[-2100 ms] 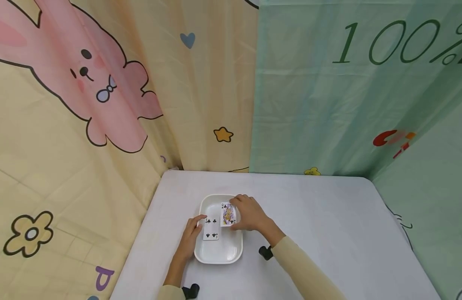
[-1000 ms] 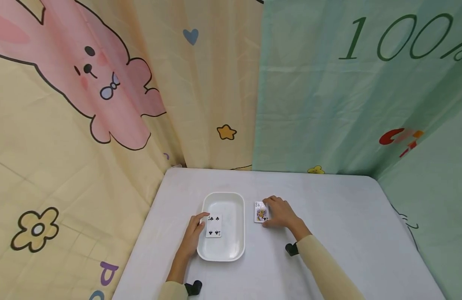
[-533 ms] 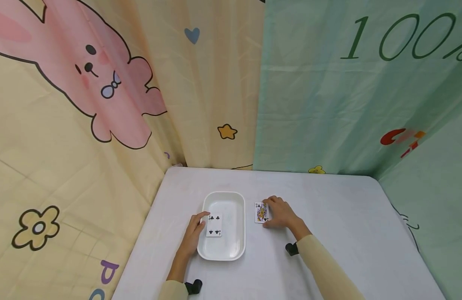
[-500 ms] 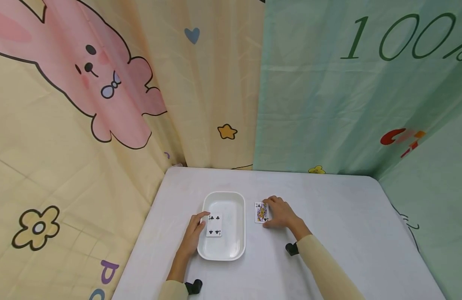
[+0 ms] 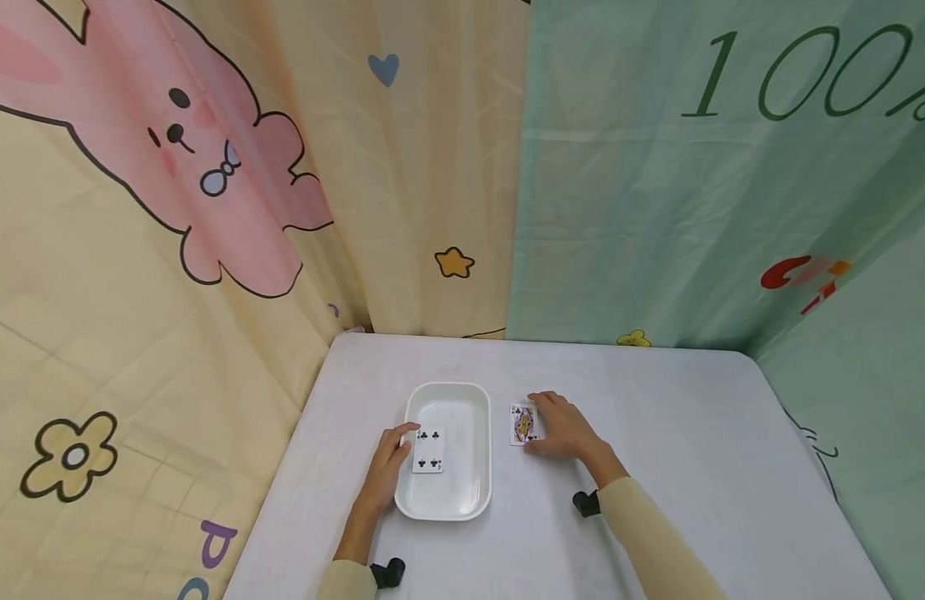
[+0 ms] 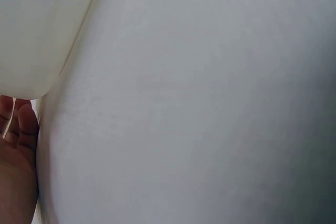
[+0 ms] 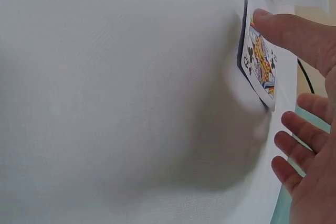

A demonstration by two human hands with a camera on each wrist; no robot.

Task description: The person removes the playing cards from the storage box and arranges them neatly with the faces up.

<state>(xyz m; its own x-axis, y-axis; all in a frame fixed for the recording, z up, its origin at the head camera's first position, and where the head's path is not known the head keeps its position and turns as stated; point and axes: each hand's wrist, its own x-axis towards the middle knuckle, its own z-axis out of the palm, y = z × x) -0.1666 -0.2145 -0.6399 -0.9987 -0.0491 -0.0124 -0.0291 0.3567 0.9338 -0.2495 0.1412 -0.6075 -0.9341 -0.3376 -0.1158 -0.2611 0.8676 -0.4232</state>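
Observation:
On the tablecloth right of the white tray (image 5: 477, 508) lies a queen of clubs (image 5: 521, 425), face up, with a dark layer showing under its edge in the right wrist view. My right hand (image 5: 566, 427) stands beside it. Its thumb (image 7: 299, 34) touches the card's face or near edge, while the other fingers are spread off the card. My left hand (image 5: 383, 467) holds the tray's left rim, index fingertip over the edge beside a number card of clubs (image 5: 428, 451) that lies face up in the tray. In the left wrist view its fingers (image 6: 27, 124) curl at the tray's underside.
A white cloth (image 5: 657, 500) covers the table. Behind it hang a yellow curtain with a pink rabbit (image 5: 207, 142) and a green curtain (image 5: 657, 208). A black strap (image 5: 586, 502) sits at the right wrist, another black strap (image 5: 388, 573) at the left.
The right hand has carried the queen of clubs out of the tray onto the cloth at right, then loosened its fingers and shifted slightly off it. The left hand stays at the tray rim.

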